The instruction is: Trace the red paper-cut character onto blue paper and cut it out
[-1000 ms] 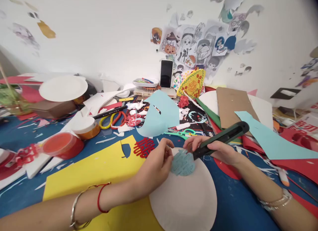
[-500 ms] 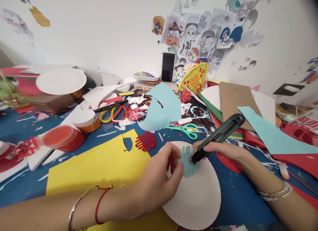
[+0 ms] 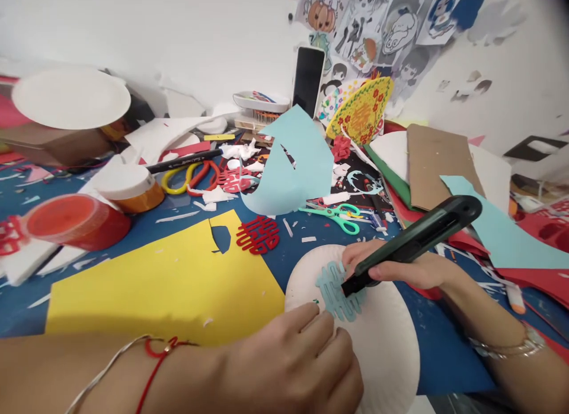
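A dark green utility knife (image 3: 411, 239) is gripped in my right hand (image 3: 395, 271), its tip down at a light blue paper cutout (image 3: 338, 292). The cutout, a lattice-like character shape, lies on a white paper plate (image 3: 386, 349). My right fingertips rest at the cutout's far edge. Closer to me, my left hand (image 3: 297, 360) is closed over the plate's left part, knuckles up; its fingertips are hidden, so whatever it pinches does not show. Left of the plate lies a yellow paper sheet (image 3: 155, 277) with a hole, and a red cutout (image 3: 258, 235) at its far corner.
Green scissors (image 3: 335, 215) and a curved light blue sheet (image 3: 296, 171) sit beyond the plate. Jars of red paint (image 3: 77, 221) and orange paint (image 3: 131, 188) stand left. A phone (image 3: 308, 79) leans at the back. Cardboard (image 3: 440, 165) and paper scraps crowd the right.
My left hand has drawn back from the cutout toward me and turned knuckles up. The knife stays at the cutout in my right hand. The view has shifted closer and lower.
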### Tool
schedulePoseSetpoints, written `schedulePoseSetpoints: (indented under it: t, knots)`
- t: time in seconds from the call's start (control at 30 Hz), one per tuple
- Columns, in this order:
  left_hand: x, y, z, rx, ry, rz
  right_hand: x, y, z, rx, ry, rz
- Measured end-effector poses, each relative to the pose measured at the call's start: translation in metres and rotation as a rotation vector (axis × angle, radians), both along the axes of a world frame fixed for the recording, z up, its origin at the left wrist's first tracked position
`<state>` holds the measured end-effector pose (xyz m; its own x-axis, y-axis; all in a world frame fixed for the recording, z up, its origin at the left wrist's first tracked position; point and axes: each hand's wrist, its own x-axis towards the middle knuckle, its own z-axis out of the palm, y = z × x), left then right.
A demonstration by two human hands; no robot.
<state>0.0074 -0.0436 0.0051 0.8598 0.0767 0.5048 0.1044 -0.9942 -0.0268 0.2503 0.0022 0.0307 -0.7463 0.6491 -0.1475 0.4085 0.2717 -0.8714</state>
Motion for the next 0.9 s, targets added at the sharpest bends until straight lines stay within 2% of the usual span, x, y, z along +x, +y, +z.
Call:
schedulePoseSetpoints:
  t: [0.17, 0.37, 0.5, 0.67, 0.9]
  knots:
    - [-0.006, 0.002, -0.004, 0.031, 0.005, 0.160, 0.000, -0.001, 0.003, -0.057, -0.012, 0.049]
    - [-0.013, 0.019, 0.003, -0.131, 0.030, 0.237, 0.001, -0.001, 0.005, 0.079, 0.033, -0.041]
    - [-0.017, 0.033, 0.002, -0.196, 0.140, 0.246, -0.003, 0.001, -0.003, 0.161, 0.084, -0.141]
    - [-0.018, 0.047, -0.001, -0.217, 0.232, 0.190, -0.012, 0.009, -0.019, 0.276, 0.126, -0.089]
    - [-0.020, 0.056, 0.006, -0.305, 0.263, 0.116, -0.019, 0.010, -0.028, 0.279, 0.195, -0.113]
